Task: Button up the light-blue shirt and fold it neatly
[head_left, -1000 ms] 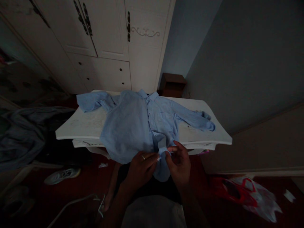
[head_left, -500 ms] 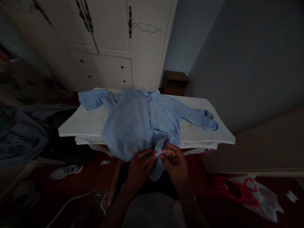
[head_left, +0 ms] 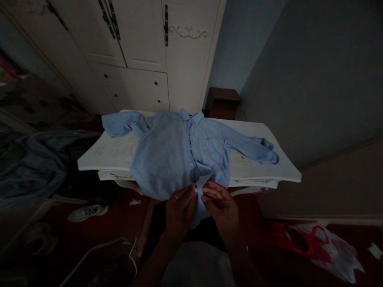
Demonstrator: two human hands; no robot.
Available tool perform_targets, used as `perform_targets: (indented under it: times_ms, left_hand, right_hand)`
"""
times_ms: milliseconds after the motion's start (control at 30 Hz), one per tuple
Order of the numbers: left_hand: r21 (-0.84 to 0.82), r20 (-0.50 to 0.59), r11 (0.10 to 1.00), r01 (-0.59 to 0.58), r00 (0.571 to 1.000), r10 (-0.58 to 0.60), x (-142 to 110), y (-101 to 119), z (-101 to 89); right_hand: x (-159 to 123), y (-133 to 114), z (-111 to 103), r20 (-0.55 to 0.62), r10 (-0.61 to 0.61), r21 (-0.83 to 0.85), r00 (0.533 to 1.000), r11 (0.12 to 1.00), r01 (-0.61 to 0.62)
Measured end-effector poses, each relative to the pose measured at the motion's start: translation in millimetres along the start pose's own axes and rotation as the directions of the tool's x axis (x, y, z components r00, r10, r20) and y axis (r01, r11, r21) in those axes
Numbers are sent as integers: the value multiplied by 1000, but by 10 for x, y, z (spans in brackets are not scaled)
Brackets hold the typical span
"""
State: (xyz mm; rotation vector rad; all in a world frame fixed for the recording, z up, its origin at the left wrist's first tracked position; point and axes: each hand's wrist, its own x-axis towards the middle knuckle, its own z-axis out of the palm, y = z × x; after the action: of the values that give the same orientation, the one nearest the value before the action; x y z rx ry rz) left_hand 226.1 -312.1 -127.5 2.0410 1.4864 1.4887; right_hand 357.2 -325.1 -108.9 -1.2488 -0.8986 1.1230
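A white-topped table with curved edges (head_left: 101, 153) bears a light blue, long-sleeved cloth shirt (head_left: 161, 155), lying front up, its lower hem hanging over the near edge. The shirt looks softly creased, its pointed collar (head_left: 197, 117) towards the far edge, both sleeves spread sideways, the front strip folded back near the hem. The bare right hand (head_left: 224, 209) touches this strip; whether its fingertips are closed on it, I cannot tell. The bare left hand (head_left: 179, 211), wearing a ring, pinches the cloth beside a small, round, whitish button (head_left: 196, 189).
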Motion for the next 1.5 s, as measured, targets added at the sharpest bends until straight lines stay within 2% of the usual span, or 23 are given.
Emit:
perform_targets:
  times_ms: [133, 467, 767, 1000, 1267, 1400, 1500]
  left_hand:
    - [9, 14, 1000, -18, 1000, 18, 15, 5, -15]
    - [-95, 8, 995, 42, 999, -42, -19, 24, -31]
    - [-48, -67, 999, 15, 998, -19, -92, -25, 52]
    - [-112, -11, 994, 0, 1000, -1, -121, -50, 82]
    - [-337, 101, 921, 195, 980, -170, -77, 34, -3]
    - [-347, 81, 911, 222, 975, -207, -88, 44, -9]
    - [-327, 86, 894, 306, 952, -294, -108, 42, 16]
  right_hand:
    - [-14, 9, -15, 32, 38, -1, 999, 999, -38]
    - [-17, 22, 6, -18, 79, 75, 997, 994, -78]
    - [-10, 75, -23, 50, 91, 123, 995, 988, -96]
    - [-31, 96, -54, 84, 108, 154, 991, 981, -120]
    - [-61, 36, -33, 127, 15, 87, 992, 996, -26]
    - [-101, 27, 16, 158, -48, 34, 986, 998, 43]
    - [-136, 44, 50, 189, -98, -38, 977, 994, 107]
